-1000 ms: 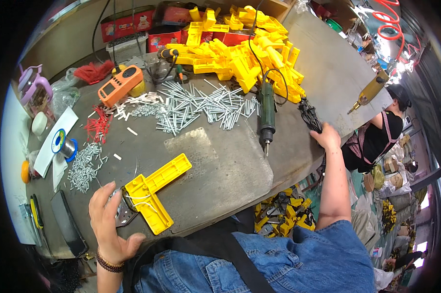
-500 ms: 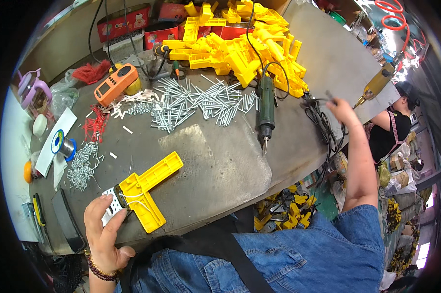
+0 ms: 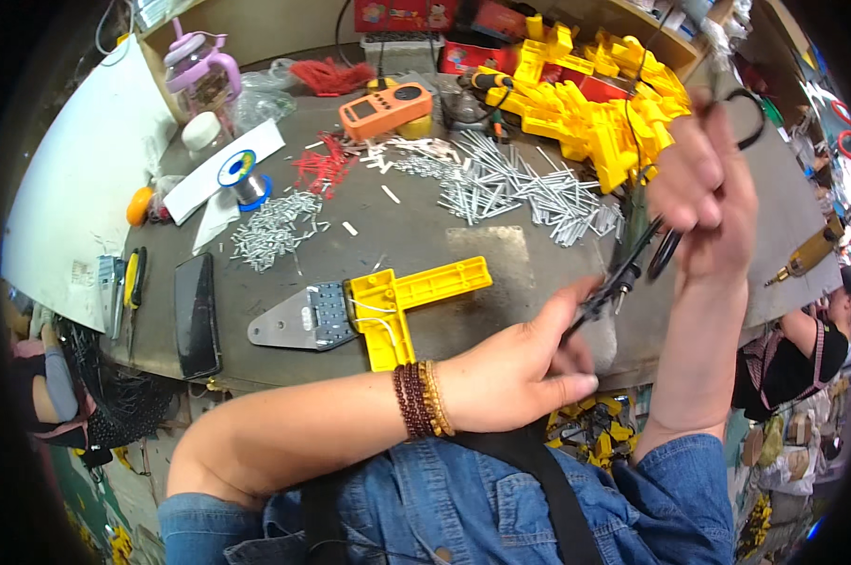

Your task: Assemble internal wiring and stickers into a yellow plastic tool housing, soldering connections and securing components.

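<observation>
Right of centre, the left hand [image 3: 524, 372] pinches a slim black probe with a metal tip [image 3: 606, 294]; the right hand [image 3: 706, 188], raised at upper right, grips its black cable [image 3: 666, 252]. A red rectangular box [image 3: 402, 14] sits top centre behind the grey worktop [image 3: 425, 226].

Single head-worn fisheye, looking steeply down, close over cluttered workbench [image 3: 425, 226].

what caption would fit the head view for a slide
Both hands, left hand and right hand, hold thin black probe leads above a grey workbench beside a yellow L-shaped plastic part.
</observation>
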`<state>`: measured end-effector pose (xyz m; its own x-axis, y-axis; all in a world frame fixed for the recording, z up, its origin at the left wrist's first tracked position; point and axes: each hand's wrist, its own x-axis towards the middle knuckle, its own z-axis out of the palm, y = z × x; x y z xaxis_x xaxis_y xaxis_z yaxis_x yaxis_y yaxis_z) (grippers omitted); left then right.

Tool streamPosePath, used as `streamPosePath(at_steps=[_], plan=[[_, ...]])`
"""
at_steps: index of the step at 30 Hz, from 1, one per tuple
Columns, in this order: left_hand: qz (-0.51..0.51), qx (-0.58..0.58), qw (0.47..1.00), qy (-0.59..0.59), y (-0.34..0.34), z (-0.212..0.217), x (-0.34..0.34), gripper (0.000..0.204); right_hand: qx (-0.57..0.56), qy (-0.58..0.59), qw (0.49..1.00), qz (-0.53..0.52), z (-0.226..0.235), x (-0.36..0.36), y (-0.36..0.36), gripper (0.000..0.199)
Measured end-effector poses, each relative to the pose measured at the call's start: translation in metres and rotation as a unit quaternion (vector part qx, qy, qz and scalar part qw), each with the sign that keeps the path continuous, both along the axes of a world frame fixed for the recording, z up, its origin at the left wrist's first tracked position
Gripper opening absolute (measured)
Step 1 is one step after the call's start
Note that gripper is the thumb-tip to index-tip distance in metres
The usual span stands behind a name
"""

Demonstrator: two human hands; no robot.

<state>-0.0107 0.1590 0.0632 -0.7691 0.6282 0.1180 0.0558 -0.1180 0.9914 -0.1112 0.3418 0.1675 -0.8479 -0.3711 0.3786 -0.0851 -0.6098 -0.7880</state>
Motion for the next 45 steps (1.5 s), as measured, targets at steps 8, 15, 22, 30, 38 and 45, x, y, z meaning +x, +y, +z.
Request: streamPosePath(at_steps=[8,15,22,30,38,45], plan=[[0.115,-0.341,0.903,0.234,-0.071,-0.013,0.006,0.018,0.348,0.049,0.891,-0.288,-0.129,-0.057,0.114,0.051],[0.093,-0.468,0.801,0.362,-0.075,-0.008,0.006,0.01,0.616,0.442,0.652,-0.012,-0.119,0.058,-0.038,0.018],[-0.009,-0.402,0.874,0.275,-0.107,0.008,-0.01,0.025,0.572,0.323,0.748,0.096,-0.135,0.061,-0.054,0.015],[0.209,-0.537,0.747,0.331,-0.157,-0.055,-0.158,0.02,0.497,0.226,0.823,0.156,-0.163,0.049,-0.054,0.018],[0.264,-0.427,0.788,0.356,-0.135,-0.065,-0.2,0.015,0.5,0.247,0.819,0.135,-0.168,0.053,-0.054,0.016],[0.219,-0.542,0.701,0.408,-0.103,-0.064,-0.258,0.01,0.5,0.247,0.82,0.132,-0.166,0.051,-0.053,0.014]])
